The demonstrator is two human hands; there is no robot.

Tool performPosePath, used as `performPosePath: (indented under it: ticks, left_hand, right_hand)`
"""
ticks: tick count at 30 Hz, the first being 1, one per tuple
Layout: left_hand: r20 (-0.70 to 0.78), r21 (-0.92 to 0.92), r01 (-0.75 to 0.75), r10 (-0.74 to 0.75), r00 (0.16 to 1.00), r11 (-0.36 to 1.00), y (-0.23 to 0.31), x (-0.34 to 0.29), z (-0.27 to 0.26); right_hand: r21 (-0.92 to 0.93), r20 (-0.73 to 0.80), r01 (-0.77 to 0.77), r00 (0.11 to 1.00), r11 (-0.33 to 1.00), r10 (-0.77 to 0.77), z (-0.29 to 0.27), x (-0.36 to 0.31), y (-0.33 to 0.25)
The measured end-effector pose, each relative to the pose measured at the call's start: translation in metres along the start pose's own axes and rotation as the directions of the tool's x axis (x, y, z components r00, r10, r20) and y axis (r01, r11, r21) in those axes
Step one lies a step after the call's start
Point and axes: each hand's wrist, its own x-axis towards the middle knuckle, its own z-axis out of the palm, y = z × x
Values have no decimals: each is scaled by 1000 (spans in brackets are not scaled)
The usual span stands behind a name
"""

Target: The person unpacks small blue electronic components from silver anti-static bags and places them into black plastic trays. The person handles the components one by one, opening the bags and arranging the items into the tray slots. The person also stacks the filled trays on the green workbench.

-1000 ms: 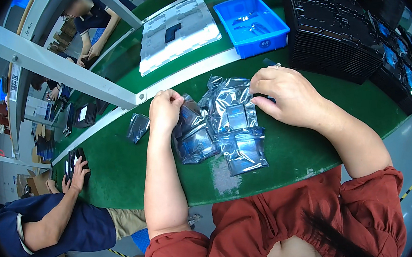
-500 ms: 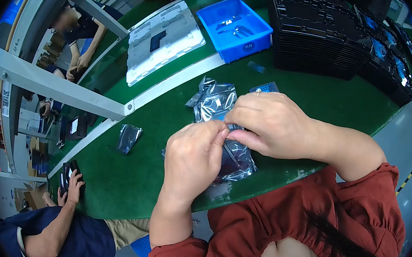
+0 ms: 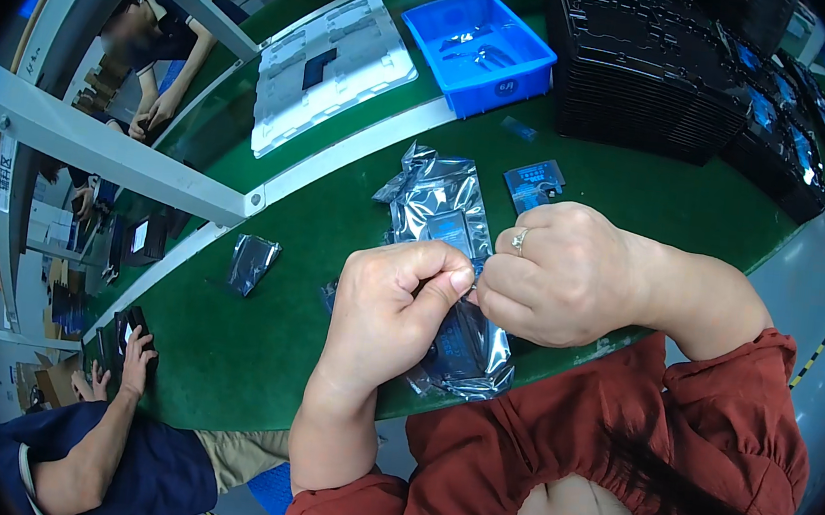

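Note:
My left hand [image 3: 388, 313] and my right hand [image 3: 557, 273] meet over the green table [image 3: 251, 361], both pinching the top edge of a shiny silver anti-static bag [image 3: 468, 349] that hangs below my fingers near the table's front edge. A dark flat part shows through the bag. Just beyond my hands lie more silver bags [image 3: 435, 203] in a loose pile. A small blue-grey part [image 3: 534, 182] lies to the right of that pile.
A blue bin [image 3: 479, 48] and stacked black trays [image 3: 653, 72] stand at the back right. A grey tray [image 3: 327, 66] lies at the back left. One lone bag [image 3: 251, 263] lies to the left. Other people sit at the left [image 3: 101, 446] and far side.
My hands left the pile on the table, came together and lifted one bag toward me. They now hold it by its top edge, closer to the front edge.

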Motion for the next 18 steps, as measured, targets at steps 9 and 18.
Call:
performPosePath:
  ticks: [9,18]
  left_hand:
    - [87,-136,30,-18,996,990,-15,3,-10]
    - [106,-218,35,-12,994,975,-22,2,-4]
  right_hand:
    - [232,76,-265,964,936,254,1,6,2]
    - [558,259,-408,913,722,316,6,-2,16]
